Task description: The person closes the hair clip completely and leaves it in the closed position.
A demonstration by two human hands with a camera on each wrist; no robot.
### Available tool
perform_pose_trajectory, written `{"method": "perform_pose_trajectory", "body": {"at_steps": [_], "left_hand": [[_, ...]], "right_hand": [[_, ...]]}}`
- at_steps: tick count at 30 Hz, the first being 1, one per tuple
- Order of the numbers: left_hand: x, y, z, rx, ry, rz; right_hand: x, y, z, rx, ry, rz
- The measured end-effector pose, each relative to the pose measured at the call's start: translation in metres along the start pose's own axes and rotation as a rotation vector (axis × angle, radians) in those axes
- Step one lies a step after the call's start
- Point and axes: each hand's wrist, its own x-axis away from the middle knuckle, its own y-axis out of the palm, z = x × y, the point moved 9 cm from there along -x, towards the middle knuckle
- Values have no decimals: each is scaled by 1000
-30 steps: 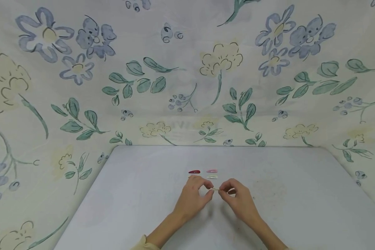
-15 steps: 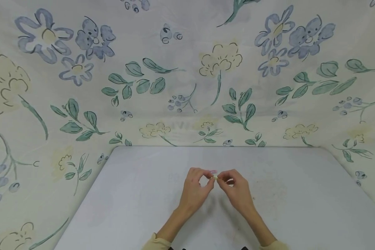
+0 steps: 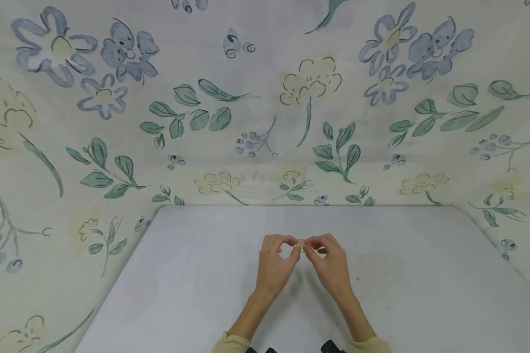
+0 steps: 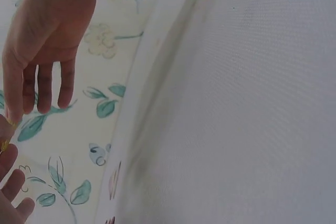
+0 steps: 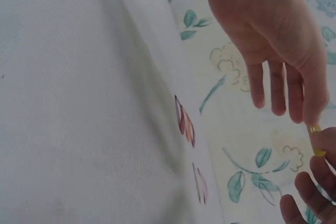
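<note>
Between my two hands is a small yellow hair clip, pinched at one end by the thumb and forefinger of my left hand. My right hand pinches the other end the same way. The clip's ends are covered by the fingertips. In the head view both hands are near the middle of the table, overlapping a pink hair clip. The right wrist view shows dark red hair clips on the tabletop, with a paler one beside them. The left hand hides part of this group in the head view.
The white tabletop stretches to either side of the forearms. Behind it stands a flower-printed cloth wall, which also closes in both sides. A black device shows by the right sleeve.
Both hands have moved away from the body across the table with the yellow clip held between them. The red and pale clips, seen earlier in the head view, are now covered by the hands.
</note>
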Motion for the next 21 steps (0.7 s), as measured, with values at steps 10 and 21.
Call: {"method": "perform_pose_trajectory", "body": {"at_steps": [10, 21], "left_hand": [[-1, -1, -10, 73, -38, 25], [-5, 0, -11, 69, -3, 48]], "right_hand": [[-2, 2, -1, -5, 11, 30], [-3, -1, -2, -36, -30, 58]]}}
